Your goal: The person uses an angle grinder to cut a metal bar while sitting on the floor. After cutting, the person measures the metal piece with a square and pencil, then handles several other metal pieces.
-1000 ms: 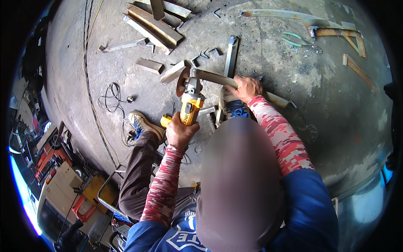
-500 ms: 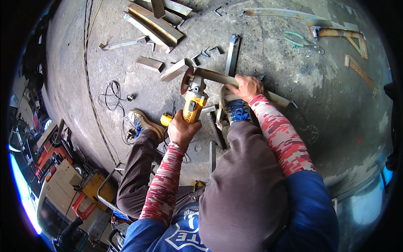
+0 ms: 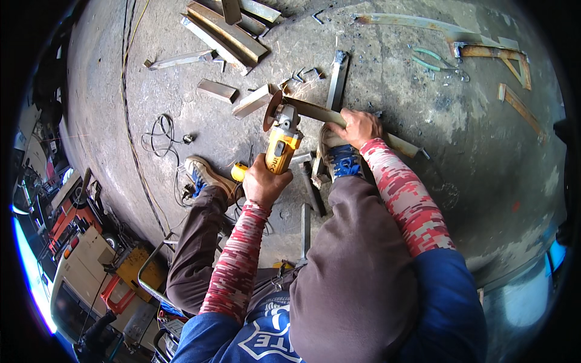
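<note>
My left hand [image 3: 265, 183] is wrapped round the yellow body of an angle grinder [image 3: 281, 148]. Its reddish-brown disc [image 3: 272, 111] stands on edge against the left end of a metal angle bar [image 3: 315, 111], and sparks [image 3: 310, 91] fly off beyond it. Closed over the middle of that bar is my right hand [image 3: 361, 127], its thumb along the near side. The bar lies slanted above the toe of my right shoe [image 3: 342, 158]; whether the shoe bears it is hidden. Short metal offcuts [image 3: 253, 101] lie just left of the disc.
Longer steel channels [image 3: 227, 35] are piled at the far left. A black cable [image 3: 162, 134] coils on the concrete floor left of my left shoe [image 3: 206, 175]. Green-handled pliers [image 3: 428, 58] and rusty bars [image 3: 520, 107] lie far right. A flat bar [image 3: 338, 78] points away beyond the work.
Sparks now spray from the disc at the bar's end, where none showed before. Both hands keep their grips and have hardly moved.
</note>
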Motion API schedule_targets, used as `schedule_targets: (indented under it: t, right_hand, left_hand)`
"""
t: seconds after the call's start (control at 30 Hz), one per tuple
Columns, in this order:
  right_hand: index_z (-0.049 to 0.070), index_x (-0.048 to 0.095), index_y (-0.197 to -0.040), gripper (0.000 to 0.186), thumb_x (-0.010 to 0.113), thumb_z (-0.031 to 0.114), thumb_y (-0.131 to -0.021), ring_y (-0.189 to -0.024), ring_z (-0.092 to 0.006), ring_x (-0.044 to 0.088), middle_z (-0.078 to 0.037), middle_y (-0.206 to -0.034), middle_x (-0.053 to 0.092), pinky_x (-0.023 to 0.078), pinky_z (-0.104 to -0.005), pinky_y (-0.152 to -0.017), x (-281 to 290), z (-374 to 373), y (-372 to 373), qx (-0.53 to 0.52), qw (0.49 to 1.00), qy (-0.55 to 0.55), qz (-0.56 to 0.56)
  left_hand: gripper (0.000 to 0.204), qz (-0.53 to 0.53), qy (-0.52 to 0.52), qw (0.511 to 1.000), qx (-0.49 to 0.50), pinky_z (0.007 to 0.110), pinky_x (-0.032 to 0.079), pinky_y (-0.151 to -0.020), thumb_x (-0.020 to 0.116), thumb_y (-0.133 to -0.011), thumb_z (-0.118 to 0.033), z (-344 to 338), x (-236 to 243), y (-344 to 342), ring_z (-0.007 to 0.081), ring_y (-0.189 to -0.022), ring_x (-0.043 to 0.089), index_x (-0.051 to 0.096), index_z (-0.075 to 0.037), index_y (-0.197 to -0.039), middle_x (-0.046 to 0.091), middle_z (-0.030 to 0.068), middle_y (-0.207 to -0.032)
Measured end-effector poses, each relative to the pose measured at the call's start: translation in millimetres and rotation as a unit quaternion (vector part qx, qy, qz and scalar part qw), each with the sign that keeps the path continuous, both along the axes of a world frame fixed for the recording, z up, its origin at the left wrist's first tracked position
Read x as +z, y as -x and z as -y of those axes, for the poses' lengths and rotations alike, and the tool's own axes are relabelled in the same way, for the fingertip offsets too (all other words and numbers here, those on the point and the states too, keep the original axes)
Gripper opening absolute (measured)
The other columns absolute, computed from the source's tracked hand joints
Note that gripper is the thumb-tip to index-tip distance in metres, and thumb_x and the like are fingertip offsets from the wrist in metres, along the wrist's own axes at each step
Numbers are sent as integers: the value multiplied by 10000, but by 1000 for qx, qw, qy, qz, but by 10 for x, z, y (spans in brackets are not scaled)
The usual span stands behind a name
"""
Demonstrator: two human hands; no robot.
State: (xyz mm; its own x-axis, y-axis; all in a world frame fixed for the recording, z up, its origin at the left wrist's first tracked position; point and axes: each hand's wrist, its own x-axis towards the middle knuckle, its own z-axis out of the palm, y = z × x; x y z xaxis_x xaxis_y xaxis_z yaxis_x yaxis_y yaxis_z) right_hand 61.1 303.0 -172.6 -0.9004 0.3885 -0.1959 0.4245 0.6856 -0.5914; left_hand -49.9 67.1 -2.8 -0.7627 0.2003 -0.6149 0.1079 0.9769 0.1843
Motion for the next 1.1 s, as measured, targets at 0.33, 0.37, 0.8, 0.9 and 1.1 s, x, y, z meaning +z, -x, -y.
schedule_targets:
  t: [0.33, 0.37, 0.8, 0.9, 1.1]
  right_hand:
    - [125, 684, -936, 469, 746, 589, -900, -777, -418, 728, -168, -850, 731, 577, -526, -660, 7, -3, -15, 1, 1000, -6, -20]
    - [124, 682, -929, 470, 746, 588, -901, -774, -417, 727, -168, -847, 730, 576, -525, -658, 5, -3, -15, -3, 999, -8, -32]
    - [111, 666, -873, 498, 765, 599, -884, -724, -406, 713, -169, -794, 709, 567, -506, -632, -73, 18, -28, -4, 999, -15, -38]
    - [113, 665, -873, 510, 764, 612, -880, -720, -406, 713, -167, -792, 708, 566, -505, -630, -92, 24, -30, -5, 999, -20, -43]
    - [120, 672, -881, 537, 731, 654, -887, -752, -410, 720, -162, -824, 717, 569, -514, -646, -30, 6, -26, 4, 1000, -20, -9]
  left_hand:
    - [630, -2, -16, 1000, -9, 505, 605, -814, 836, -666, -366, 23, -64, 20, 432, -873, 757, 675, -5, -1156, 762, 257, -941]
    - [633, -2, -12, 1000, -11, 506, 605, -815, 835, -665, -367, 32, -76, 21, 433, -873, 756, 675, -7, -1161, 761, 258, -937]
    - [636, 5, -26, 1000, -8, 501, 604, -824, 834, -667, -360, 62, -98, 31, 436, -888, 757, 675, 14, -1155, 763, 267, -955]
    - [634, 11, -27, 1000, -2, 491, 605, -825, 840, -669, -365, 30, -95, 45, 424, -889, 761, 680, 20, -1147, 762, 268, -959]
    - [638, 23, -8, 1000, -7, 494, 604, -820, 840, -669, -361, 15, -118, 65, 431, -890, 759, 674, 31, -1145, 759, 278, -950]
